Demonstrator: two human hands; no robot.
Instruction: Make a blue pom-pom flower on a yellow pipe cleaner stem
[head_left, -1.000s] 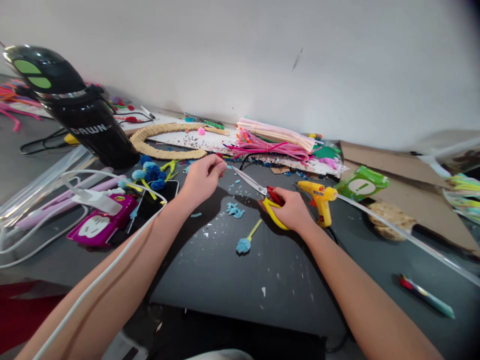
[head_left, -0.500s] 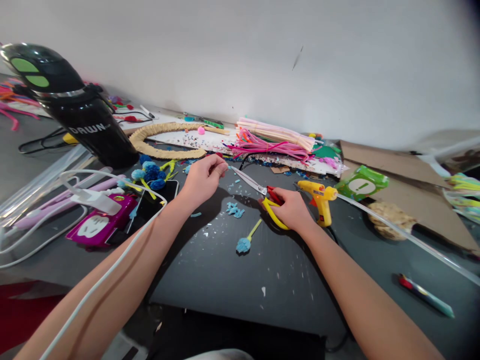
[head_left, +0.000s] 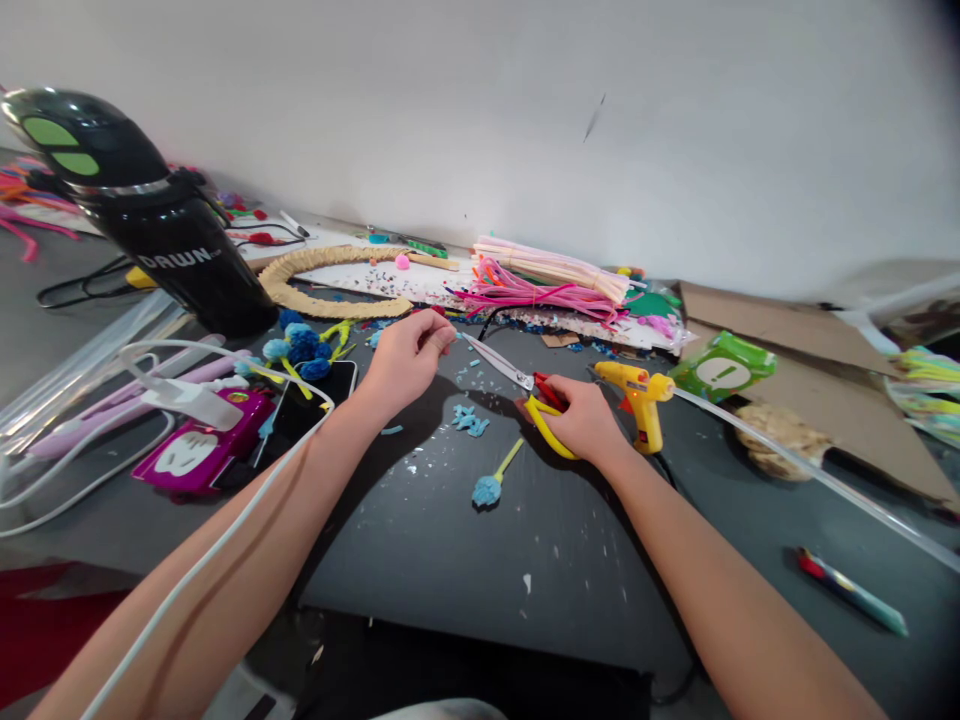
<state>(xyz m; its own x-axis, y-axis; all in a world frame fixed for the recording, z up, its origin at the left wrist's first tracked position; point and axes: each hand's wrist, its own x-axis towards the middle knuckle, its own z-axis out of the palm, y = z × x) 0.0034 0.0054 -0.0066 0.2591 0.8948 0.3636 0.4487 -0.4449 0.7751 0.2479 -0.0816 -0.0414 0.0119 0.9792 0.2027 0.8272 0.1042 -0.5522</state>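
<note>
My right hand (head_left: pixel 581 415) grips the red and yellow handles of a pair of scissors (head_left: pixel 502 365), their blades almost closed and pointing up and left. Just past the blade tips, my left hand (head_left: pixel 415 350) pinches a small light-blue piece (head_left: pixel 459 336), mostly hidden by the fingers; it looks like pipe cleaner. Below the blades, cut light-blue bits (head_left: pixel 470 420) lie scattered on the dark table. Nearer to me lies a blue pipe-cleaner flower (head_left: pixel 487 490) with a yellow-green stem.
A yellow glue gun (head_left: pixel 637 395) stands right of my right hand. Pink pipe cleaners (head_left: pixel 547 285) lie at the back. On the left are a black bottle (head_left: pixel 180 235), a purple power block (head_left: pixel 210 445) and blue flowers (head_left: pixel 304 345). A white cable crosses my left forearm.
</note>
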